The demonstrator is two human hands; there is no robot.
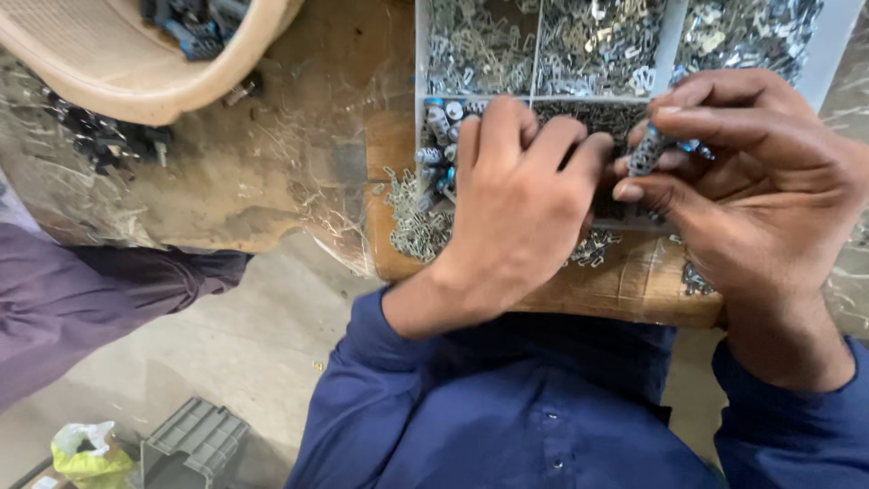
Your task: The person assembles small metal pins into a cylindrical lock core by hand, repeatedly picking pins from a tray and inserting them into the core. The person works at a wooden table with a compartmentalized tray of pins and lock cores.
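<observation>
My right hand [756, 186] holds a small grey cylindrical part with a blue end [650, 150] between thumb and fingers, over the right side of a white divided tray [419, 54]. My left hand [516, 204] rests knuckles up, fingers curled down into the tray's near compartment, beside several grey and blue cylinders [439, 122]. What the left fingers hold is hidden. The tray's far compartments are filled with small shiny metal clips [593, 41]. Loose metal clips [415, 222] lie on the wooden board [625, 285] in front of the tray.
A beige plastic basket [136, 68] with dark parts sits at the far left on a worn table. Another person's purple sleeve [81, 290] reaches in at the left. On the floor lie a grey crate [195, 439] and a yellow-green bag [86, 453].
</observation>
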